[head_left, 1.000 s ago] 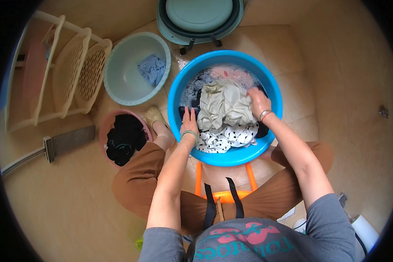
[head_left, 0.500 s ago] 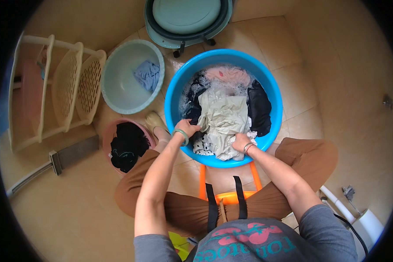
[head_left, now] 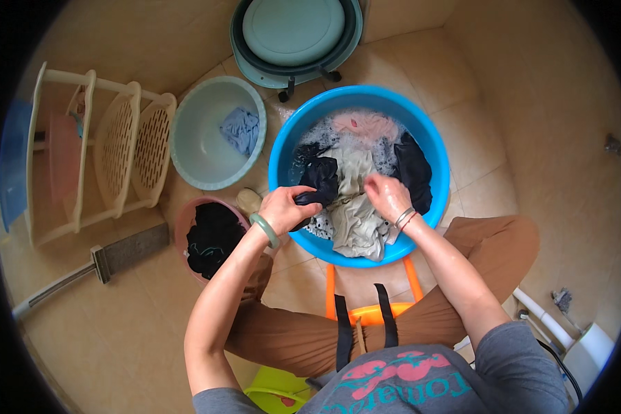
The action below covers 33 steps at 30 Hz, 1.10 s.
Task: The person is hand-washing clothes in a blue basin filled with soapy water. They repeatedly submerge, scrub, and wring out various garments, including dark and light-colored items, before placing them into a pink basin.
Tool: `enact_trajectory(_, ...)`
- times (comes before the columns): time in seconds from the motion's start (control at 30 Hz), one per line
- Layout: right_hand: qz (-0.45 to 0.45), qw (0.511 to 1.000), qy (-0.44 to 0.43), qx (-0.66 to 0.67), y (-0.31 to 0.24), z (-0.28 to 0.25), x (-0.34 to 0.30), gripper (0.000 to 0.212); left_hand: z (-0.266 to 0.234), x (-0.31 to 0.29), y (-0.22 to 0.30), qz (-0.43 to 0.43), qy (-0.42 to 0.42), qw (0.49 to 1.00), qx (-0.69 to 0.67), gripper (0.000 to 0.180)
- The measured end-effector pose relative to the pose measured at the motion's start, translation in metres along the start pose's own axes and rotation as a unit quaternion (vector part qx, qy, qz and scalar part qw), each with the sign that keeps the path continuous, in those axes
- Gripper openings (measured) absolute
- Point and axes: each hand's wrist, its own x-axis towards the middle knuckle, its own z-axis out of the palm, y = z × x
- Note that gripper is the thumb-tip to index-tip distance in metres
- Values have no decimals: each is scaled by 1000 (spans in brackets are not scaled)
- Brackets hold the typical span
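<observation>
A blue basin (head_left: 441, 165) in front of me holds soaking clothes and foamy water. At its left side my left hand (head_left: 291, 208), with a green bangle at the wrist, grips a dark garment (head_left: 319, 176) bunched up between thumb and fingers. My right hand (head_left: 388, 198) is over the basin with fingers curled in beside a pale grey garment (head_left: 359, 224); whatever they pinch is hidden. That garment lies crumpled down the middle. A pink cloth (head_left: 367, 125) floats at the far side, a black garment (head_left: 412, 172) at the right, and a black-and-white dotted cloth (head_left: 320, 225) near the front left.
Left of the basin stand a pale green basin (head_left: 179, 155) with a blue cloth (head_left: 241, 130) and a pink tub (head_left: 185, 234) of black clothes. Beyond are a cream rack (head_left: 86, 152) and a flat mop (head_left: 134, 252). A folded tub (head_left: 293, 31) leans at the far wall.
My left hand has drawn up the dark garment over the pale grey one. My right hand has moved up and away from the near end of the grey garment, which is now more crumpled.
</observation>
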Motion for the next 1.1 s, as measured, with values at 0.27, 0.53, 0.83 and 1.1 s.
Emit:
enact_trajectory(0.27,-207,964,-10,168,-24,11,31,60,-21,-14,42,102,50,986,-120,30)
enact_trajectory(0.53,-125,949,-11,288,-20,-24,15,37,-36,24,23,159,70,984,-35,30)
enact_trajectory(0.83,-155,973,-154,69,18,58,3,30,53,96,-89,-97,-122,945,287,32)
enact_trajectory(1.1,-21,976,178,-123,79,-7,124,52,83,186,-94,39,253,966,28,65)
